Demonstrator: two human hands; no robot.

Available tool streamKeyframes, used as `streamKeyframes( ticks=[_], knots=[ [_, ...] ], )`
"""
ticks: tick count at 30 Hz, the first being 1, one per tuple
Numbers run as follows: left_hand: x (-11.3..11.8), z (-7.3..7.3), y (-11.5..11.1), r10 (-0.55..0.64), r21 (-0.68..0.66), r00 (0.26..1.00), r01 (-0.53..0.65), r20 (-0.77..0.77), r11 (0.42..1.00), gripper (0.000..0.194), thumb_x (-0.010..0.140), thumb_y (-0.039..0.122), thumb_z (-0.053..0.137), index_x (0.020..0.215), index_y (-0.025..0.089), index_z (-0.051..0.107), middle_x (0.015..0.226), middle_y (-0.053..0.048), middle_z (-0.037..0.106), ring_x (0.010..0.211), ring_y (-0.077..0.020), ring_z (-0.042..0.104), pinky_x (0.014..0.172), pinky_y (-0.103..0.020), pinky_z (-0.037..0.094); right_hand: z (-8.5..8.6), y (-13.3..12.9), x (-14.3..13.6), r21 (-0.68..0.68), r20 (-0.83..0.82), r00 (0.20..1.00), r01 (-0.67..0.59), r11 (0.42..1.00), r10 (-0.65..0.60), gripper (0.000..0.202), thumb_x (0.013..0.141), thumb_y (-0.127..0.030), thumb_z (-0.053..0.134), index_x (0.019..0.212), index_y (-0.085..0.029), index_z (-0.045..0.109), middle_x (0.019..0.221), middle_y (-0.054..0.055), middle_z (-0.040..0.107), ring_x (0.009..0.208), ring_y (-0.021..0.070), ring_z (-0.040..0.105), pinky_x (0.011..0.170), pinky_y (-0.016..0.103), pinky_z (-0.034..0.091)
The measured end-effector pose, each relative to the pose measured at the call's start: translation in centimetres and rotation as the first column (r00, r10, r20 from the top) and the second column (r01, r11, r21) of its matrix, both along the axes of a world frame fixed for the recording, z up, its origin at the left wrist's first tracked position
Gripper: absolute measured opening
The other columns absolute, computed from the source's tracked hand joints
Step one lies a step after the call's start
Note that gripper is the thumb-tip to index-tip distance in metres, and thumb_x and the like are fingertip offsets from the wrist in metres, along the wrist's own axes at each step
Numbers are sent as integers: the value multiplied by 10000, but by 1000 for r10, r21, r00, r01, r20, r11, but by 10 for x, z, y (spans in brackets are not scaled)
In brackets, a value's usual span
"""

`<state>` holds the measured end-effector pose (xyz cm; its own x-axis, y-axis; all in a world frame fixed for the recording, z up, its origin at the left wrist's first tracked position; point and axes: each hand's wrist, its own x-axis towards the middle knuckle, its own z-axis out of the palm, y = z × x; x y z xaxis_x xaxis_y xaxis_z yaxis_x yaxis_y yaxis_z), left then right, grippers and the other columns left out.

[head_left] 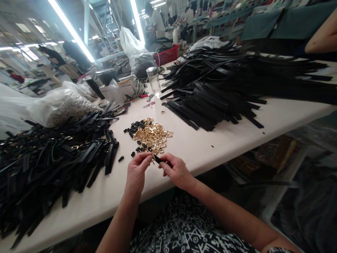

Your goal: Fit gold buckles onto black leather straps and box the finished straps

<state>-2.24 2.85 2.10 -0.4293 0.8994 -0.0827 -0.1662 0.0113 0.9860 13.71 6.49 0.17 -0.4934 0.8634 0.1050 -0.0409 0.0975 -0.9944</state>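
Note:
My left hand [139,168] pinches a small gold buckle [153,157] between thumb and fingers. Close beside it, my right hand [175,170] grips a short black strap [157,159], whose end meets the buckle. Both hands are above the table's front edge. Just beyond them lies a pile of gold buckles [152,135], with small black pieces [137,125] along its left side. My fingers partly hide where buckle and strap meet.
Black straps with gold buckles [52,158] heap up at the left. Loose black straps [210,98] cover the right. A glass bottle [154,84], pliers [149,104], plastic bags [63,105] and a red basket [167,55] stand farther back. Another person's arm [322,35] shows at the right.

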Motion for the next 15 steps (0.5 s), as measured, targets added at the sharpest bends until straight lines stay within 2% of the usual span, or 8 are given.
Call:
streamKeyframes(
  ticks=[3, 6, 11, 15],
  knots=[
    [5, -2, 1, 79, 8, 995, -79, 58, 997, 257, 622, 339, 876, 789, 180, 762, 759, 1, 688, 672, -88, 526, 648, -198, 428, -1, -6, -2, 1, -41, 999, -14, 1000, 14, 127, 904, -216, 549, 1004, -199, 626, 809, -18, 669, 560, 77, 612, 551, 197, 494],
    [8, -2, 2, 102, 0, 989, -102, 106, 995, 265, 613, 335, 884, 783, 179, 752, 741, 19, 667, 635, -65, 507, 608, -174, 418, -1, -9, 0, -9, -38, 999, -32, 999, 32, 111, 900, -204, 551, 970, -197, 637, 800, -18, 671, 555, 75, 610, 554, 196, 492],
    [12, -3, 2, 88, -74, 955, -69, 284, 995, 344, 544, 333, 923, 768, 166, 722, 736, 32, 640, 600, -49, 527, 540, -143, 418, -3, -8, -1, -12, -25, 999, -43, 999, 43, 100, 895, -211, 558, 939, -197, 647, 778, -20, 673, 554, 79, 614, 565, 202, 499],
    [14, -4, 0, 41, -130, 927, 9, 373, 992, 358, 567, 342, 912, 804, 167, 710, 747, 28, 633, 599, -57, 557, 500, -137, 414, -6, -5, -2, 6, 37, 999, -6, 1000, 5, 96, 892, -210, 552, 921, -191, 641, 719, -28, 654, 516, 79, 595, 541, 202, 486]
  ],
)
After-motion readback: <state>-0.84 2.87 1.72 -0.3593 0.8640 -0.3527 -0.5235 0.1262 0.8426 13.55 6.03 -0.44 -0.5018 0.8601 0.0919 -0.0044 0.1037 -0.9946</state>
